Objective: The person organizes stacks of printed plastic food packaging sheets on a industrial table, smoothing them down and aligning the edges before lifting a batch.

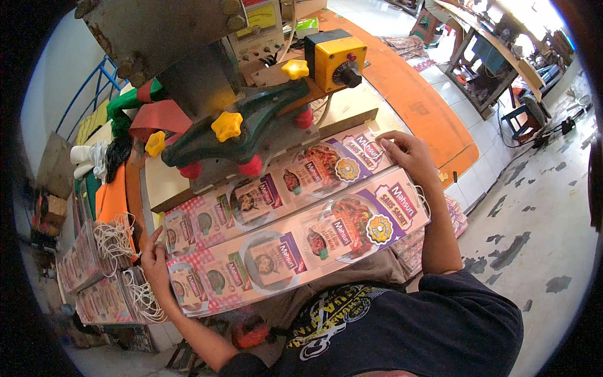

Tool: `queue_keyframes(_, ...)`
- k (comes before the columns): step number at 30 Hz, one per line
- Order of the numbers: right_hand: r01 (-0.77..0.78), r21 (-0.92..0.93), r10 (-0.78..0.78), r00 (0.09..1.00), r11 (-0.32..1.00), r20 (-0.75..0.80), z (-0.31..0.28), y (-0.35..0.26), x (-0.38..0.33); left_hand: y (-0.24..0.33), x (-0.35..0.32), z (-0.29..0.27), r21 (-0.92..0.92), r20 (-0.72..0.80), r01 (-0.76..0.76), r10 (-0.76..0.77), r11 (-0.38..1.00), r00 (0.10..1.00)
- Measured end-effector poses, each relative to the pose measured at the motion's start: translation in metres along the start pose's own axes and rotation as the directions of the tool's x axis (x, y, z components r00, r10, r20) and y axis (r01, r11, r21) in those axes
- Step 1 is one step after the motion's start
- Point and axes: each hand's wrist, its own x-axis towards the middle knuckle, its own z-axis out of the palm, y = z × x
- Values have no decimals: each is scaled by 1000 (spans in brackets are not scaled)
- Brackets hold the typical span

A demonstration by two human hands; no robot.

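A long printed plastic strip [289,178] with food pictures lies slantwise, its far edge against the metal bar of a press. My right hand [408,154] is closed on its far right corner, thumb and fingers together. At the strip's left end, my left hand [156,262] grips the edge, fingers partly hidden beneath. A second strip of the same print [282,256] rests nearer me, over my lap, overlapping the first one's near edge. White string loops at its right end, by my right forearm. Whether the two strips are joined is not visible.
The press's dark green bracket [264,122] stands just beyond the strips, with yellow star knobs [227,126] and red stops. A yellow control box [339,60] with a black dial is at the back. Stacked strips with white cords [113,245] lie left. An orange tabletop [421,100] extends right.
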Motion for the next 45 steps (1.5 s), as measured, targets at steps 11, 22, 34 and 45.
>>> queue_keyframes(11,75,23,-75,997,997,5,1,4,3,-13,5,-2,43,48,1,-3,999,999)
queue_keyframes(22,75,28,-75,997,997,-11,3,8,3,-17,6,0,-4,35,2,-2,1000,999)
queue_keyframes(34,-40,300,26,998,953,51,-2,5,4,-22,7,-4,-134,0,-19,19,991,1000)
queue_keyframes(45,-88,433,40,992,897,118,-12,0,1,-5,4,-7,-301,83,-13,40,954,996)
